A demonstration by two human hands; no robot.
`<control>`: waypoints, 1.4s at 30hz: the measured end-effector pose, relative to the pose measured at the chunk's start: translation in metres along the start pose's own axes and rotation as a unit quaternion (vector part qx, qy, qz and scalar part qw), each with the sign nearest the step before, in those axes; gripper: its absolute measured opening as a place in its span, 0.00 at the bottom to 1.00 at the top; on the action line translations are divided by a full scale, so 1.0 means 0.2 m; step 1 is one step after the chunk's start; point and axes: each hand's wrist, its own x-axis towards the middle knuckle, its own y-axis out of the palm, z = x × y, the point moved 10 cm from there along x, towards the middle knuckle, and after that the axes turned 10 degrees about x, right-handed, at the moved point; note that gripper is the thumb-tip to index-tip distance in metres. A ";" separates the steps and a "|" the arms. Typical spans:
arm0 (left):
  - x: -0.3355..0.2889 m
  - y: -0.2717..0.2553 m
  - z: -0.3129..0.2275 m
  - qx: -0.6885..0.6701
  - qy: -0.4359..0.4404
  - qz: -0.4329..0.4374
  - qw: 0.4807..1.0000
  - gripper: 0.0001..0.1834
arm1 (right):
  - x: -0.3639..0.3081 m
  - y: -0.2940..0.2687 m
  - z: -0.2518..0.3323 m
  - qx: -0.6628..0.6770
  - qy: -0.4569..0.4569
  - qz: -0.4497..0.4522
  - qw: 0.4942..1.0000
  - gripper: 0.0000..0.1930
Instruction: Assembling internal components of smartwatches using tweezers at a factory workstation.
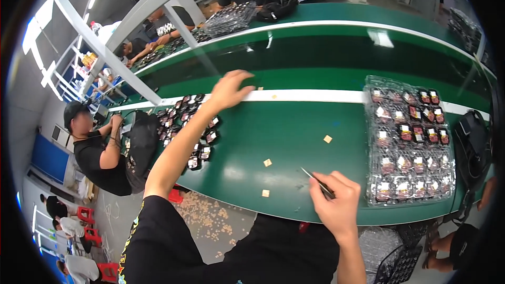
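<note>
My left hand [231, 90] reaches across to the white strip [310, 95] along the far side of the green bench, its fingers stretched and apart with nothing seen in them. Near the front edge, my right hand [339, 200] is closed around a pair of tweezers [322, 186], tips pointing away to the left. Between the hands, small tan square pieces [267, 162] lie on the bench. A pile of small black parts with pale labels [184, 121] sits left of my left forearm. At the right stands a clear plastic tray [373, 152] holding rows of similar black parts.
A dark bag [472, 131] lies beyond the tray at the right. A metal frame post [105, 47] slants over the left side. Several people work nearby, one seated [100, 147] close on the left. Many tan scraps [202, 221] litter the floor.
</note>
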 end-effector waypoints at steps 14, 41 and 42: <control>-0.43 -0.02 0.79 -0.026 -0.065 0.005 0.998 0.19 | 0.02 0.05 0.00 -0.080 0.016 0.007 0.997 0.07; -0.53 -0.11 -0.80 -0.306 0.190 0.038 0.932 0.27 | 0.05 0.05 -0.04 -0.113 0.045 -0.003 0.993 0.08; -0.53 -0.11 -0.82 -0.279 0.217 0.013 0.936 0.30 | 0.04 0.06 -0.04 -0.114 0.050 0.001 0.992 0.08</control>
